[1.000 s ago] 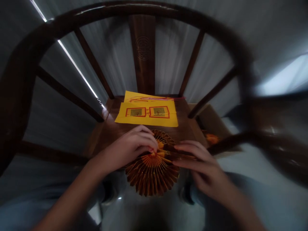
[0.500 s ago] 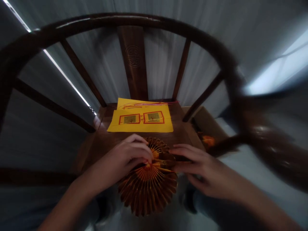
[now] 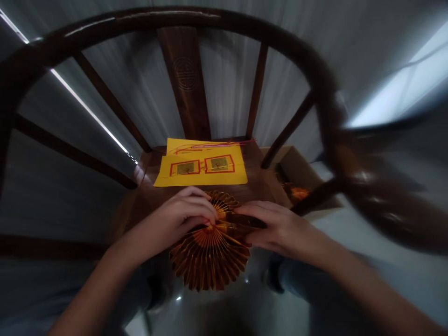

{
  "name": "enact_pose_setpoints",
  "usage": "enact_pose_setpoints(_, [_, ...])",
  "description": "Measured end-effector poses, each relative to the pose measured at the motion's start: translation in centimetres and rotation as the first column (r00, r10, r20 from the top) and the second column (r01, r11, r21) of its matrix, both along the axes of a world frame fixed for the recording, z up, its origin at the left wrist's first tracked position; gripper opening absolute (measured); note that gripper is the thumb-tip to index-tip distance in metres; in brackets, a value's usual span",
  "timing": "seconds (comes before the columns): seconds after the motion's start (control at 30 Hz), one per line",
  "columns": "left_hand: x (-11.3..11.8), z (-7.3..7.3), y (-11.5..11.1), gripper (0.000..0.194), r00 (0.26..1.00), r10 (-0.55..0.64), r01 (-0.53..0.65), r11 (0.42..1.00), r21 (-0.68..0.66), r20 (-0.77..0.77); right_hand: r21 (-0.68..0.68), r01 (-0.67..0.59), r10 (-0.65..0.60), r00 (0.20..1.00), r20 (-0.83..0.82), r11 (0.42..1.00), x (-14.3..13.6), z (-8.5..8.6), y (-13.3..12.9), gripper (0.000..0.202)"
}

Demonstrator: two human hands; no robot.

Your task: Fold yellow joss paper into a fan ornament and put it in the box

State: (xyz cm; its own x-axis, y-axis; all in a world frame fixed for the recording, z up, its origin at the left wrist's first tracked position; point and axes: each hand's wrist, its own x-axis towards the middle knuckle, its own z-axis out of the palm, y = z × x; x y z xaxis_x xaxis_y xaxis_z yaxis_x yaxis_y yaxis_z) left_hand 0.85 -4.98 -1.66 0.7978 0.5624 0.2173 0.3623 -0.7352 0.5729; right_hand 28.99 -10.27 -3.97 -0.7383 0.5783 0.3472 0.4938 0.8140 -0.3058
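A round pleated paper fan rosette [image 3: 212, 261], orange at its centre and dark gold-brown toward the rim, is between my hands at the front of the chair seat. With thumb and fingers closed, my left hand [image 3: 191, 210] pinches it near the centre. My right hand [image 3: 271, 226] is at its right side, fingers and thumb closed around the folded pleats there. Behind the rosette, yellow paper sheets [image 3: 203, 179] with red-framed gold squares lie on the seat. Thin pink-red strips [image 3: 210, 146] rest across the upper sheet.
The dark wooden chair has a curved back rail [image 3: 168, 15], spindles and a carved splat [image 3: 185, 74] around the seat. To the right, an open cardboard box [image 3: 297, 161] holds an orange pleated piece [image 3: 300, 193]. My legs are on both sides below.
My right hand's fingers have drawn in from spread apart to closing on the rosette's right pleats. My left hand keeps its pinch. The whole view has shifted slightly.
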Motion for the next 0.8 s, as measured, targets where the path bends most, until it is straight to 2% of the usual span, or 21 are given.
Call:
enact_pose_setpoints(0.2, [0.1, 0.0, -0.3, 0.016, 1.0, 0.026, -0.026, 0.999, -0.019, -0.003, -0.086, 0.021, -0.026, 0.998, -0.053, 0.996, 0.0, 0.1, -0.9, 0.015])
enact_pose_setpoints(0.37, [-0.1, 0.3, -0.4, 0.016, 0.999, 0.026, -0.027, 0.999, -0.034, -0.022, -0.016, 0.07, -0.07, 0.996, -0.054, 0.997, 0.2, -0.6, -0.2, 0.017])
enact_pose_setpoints(0.53, [-0.1, 0.4, -0.2, 0.017, 1.0, 0.023, -0.024, 0.998, -0.053, -0.02, 0.079, 0.032, -0.032, 0.999, -0.001, 0.996, -0.4, -1.0, 1.0, 0.015])
enact_pose_setpoints(0.7, [-0.2, 0.2, 0.2, 0.016, 0.999, 0.037, -0.038, 0.997, -0.063, -0.021, 0.074, 0.025, -0.027, 0.999, 0.025, 0.997, -0.6, -0.3, 1.1, 0.013])
enact_pose_setpoints(0.8, [-0.2, 0.2, 0.1, 0.016, 0.999, 0.031, -0.032, 0.997, -0.074, -0.021, 0.085, 0.046, -0.046, 0.999, 0.008, 0.995, -0.1, -0.6, 1.1, 0.014])
